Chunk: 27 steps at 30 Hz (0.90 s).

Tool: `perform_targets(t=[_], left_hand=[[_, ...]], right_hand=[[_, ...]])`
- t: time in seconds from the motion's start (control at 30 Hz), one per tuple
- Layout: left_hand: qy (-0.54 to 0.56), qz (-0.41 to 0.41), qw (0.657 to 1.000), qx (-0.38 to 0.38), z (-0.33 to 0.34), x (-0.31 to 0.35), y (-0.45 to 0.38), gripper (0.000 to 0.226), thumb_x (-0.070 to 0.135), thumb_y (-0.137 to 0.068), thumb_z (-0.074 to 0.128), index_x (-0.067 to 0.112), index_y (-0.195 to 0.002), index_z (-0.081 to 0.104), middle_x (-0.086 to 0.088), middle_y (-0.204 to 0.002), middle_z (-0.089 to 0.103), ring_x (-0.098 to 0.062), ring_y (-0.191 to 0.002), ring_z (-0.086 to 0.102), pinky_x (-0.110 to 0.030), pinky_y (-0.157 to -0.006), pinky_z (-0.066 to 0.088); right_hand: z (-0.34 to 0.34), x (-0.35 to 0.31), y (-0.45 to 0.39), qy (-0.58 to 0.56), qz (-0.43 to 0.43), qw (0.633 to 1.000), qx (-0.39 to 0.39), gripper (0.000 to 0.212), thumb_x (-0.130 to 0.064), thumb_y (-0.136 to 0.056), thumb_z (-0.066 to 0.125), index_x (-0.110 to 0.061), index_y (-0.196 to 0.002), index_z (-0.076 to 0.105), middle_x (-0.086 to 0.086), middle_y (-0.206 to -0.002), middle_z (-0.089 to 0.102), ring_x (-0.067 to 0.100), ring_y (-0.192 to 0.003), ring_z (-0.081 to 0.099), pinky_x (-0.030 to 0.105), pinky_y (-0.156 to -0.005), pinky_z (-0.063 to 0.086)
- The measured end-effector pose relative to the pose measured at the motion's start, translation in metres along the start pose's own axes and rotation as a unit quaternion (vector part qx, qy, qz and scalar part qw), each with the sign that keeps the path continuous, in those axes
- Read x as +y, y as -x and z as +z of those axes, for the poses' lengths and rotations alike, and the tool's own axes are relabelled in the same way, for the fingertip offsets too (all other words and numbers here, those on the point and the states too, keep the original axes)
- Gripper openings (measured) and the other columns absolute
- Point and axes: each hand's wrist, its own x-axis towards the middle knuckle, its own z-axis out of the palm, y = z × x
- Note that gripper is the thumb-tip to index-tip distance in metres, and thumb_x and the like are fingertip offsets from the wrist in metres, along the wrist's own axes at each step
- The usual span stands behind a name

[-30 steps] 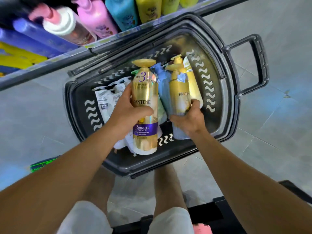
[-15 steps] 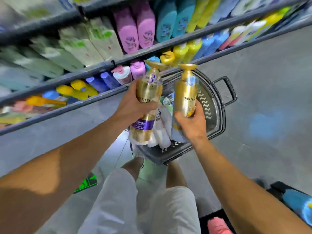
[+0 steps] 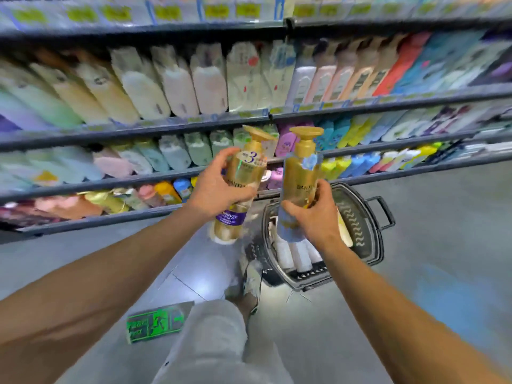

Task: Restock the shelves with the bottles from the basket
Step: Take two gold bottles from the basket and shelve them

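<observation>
Two gold pump bottles, rigid glossy plastic, likely hefty and slippery: purple-banded bottle (image 3: 240,187) in my left hand (image 3: 219,187), blue-labelled bottle (image 3: 300,187) in my right hand (image 3: 313,214), gripped mid-body, above basket (image 3: 371,236), facing shelves (image 3: 138,131).

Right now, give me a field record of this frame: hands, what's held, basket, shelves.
left hand: left hand grips the gold bottle with purple label, roughly upright
right hand: right hand grips the second gold pump bottle, upright
basket: dark basket on the floor below the hands, white bottles lying inside
shelves: shelf rows ahead, packed with blurred bottles
placement: neither gold bottle on a shelf yet
</observation>
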Motion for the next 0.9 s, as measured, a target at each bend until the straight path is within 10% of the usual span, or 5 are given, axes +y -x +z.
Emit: perform_targets(t=[0.47, 0.73, 0.9], left_hand=[[-0.014, 0.052, 0.984, 0.17, -0.247, 0.01, 0.156, 0.083, 0.038, -0.052, 0.081, 0.042, -0.13, 0.051, 0.023, -0.113, 0.064, 0.018, -0.098, 0.055, -0.016, -0.081, 0.05], [0.012, 0.068, 0.973, 0.222, -0.405, -0.024, 0.207, 0.077, 0.045, -0.047, 0.08, 0.061, -0.116, 0.047, 0.012, -0.115, 0.068, -0.006, -0.106, 0.064, -0.031, -0.088, 0.056], [-0.004, 0.095, 0.968, 0.234, -0.502, -0.052, 0.228, 0.079, 0.02, -0.061, 0.089, 0.053, -0.121, 0.049, 0.021, -0.107, 0.065, 0.013, -0.093, 0.061, -0.009, -0.073, 0.049]], right_hand=[[0.158, -0.154, 0.13, 0.025, -0.164, 0.981, -0.097, 0.061, -0.033, -0.063, 0.083, -0.042, -0.11, 0.045, -0.034, -0.09, 0.062, -0.011, -0.079, 0.061, 0.007, -0.058, 0.043], [0.299, -0.23, 0.186, 0.047, -0.212, 0.97, -0.106, 0.075, -0.038, -0.055, 0.085, -0.04, -0.117, 0.043, -0.031, -0.089, 0.065, -0.011, -0.083, 0.062, 0.017, -0.069, 0.047], [0.387, -0.27, 0.219, 0.036, -0.22, 0.969, -0.102, 0.071, -0.054, -0.046, 0.078, -0.044, -0.106, 0.043, -0.03, -0.086, 0.065, -0.013, -0.08, 0.061, 0.015, -0.066, 0.045]])
